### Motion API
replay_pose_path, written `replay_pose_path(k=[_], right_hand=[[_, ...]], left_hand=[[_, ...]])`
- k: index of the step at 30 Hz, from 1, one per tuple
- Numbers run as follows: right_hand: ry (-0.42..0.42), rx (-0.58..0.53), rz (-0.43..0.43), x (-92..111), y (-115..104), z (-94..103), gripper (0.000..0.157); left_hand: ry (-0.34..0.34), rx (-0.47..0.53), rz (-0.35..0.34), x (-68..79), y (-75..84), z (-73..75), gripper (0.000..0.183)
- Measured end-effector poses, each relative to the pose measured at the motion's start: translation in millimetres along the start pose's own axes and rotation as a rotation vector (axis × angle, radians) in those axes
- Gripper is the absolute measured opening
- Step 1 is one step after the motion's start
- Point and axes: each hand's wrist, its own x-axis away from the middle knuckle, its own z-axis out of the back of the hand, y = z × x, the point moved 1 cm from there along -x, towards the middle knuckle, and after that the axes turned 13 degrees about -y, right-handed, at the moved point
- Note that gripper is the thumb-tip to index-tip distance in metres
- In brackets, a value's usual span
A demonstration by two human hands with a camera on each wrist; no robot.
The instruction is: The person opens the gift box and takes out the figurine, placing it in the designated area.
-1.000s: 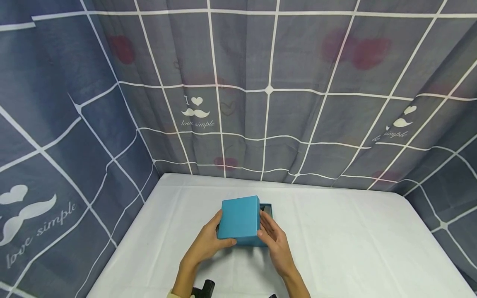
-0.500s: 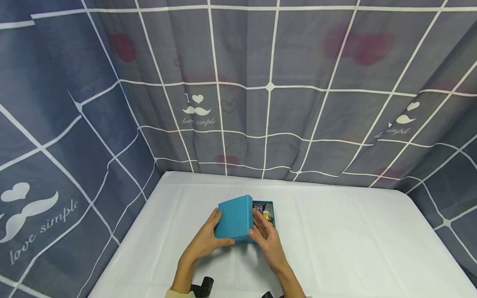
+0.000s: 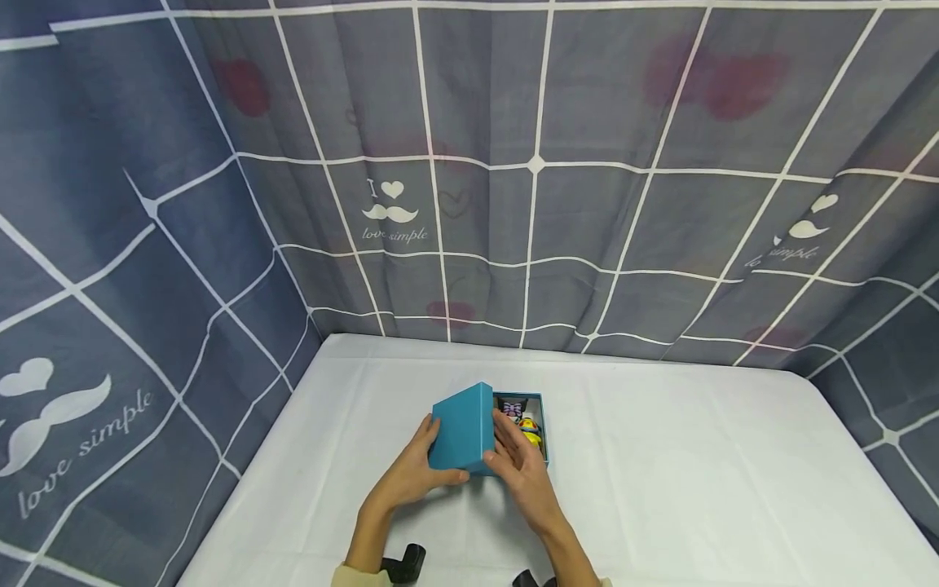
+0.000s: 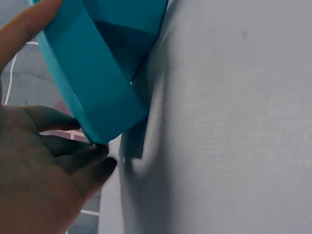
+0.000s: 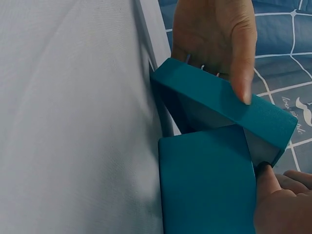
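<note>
My left hand (image 3: 409, 475) grips a turquoise box lid (image 3: 462, 428) by its left side, thumb along the near side. The lid is tilted, its right edge raised, over the left part of a matching open box (image 3: 545, 420) on the table. My right hand (image 3: 526, 481) touches the lid's right edge with fairly straight fingers and thumb. In the right wrist view, the right thumb (image 5: 265, 180) meets a lid corner above the box's side wall (image 5: 209, 180). Inside the box show a purple-and-black patterned piece (image 3: 512, 408) and a yellow, multicoloured piece (image 3: 530, 432); the lid hides the rest.
A white cloth covers the table (image 3: 697, 456). Grey-blue curtains (image 3: 572, 212) with white grid lines hang behind and at both sides. Black wrist-worn devices (image 3: 406, 564) show near the table's front edge.
The lid has slid left off the box and tilted, right edge up, both hands moving with it. The box's right part and the colourful pieces inside have come into view.
</note>
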Motion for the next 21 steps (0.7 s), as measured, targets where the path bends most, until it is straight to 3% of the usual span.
replay_pose_path(k=[8,21], right_hand=[[-0.036,0.025,0.009,1.6,0.0,-3.0,0.068],[-0.027,0.051,0.018,4.2,-0.8,-1.4,0.066]], left_hand=[[0.052,-0.08,0.017,-0.4,10.0,-5.3,0.109],[0.11,-0.153,0.023,-1.5,20.4,-13.0,0.11]])
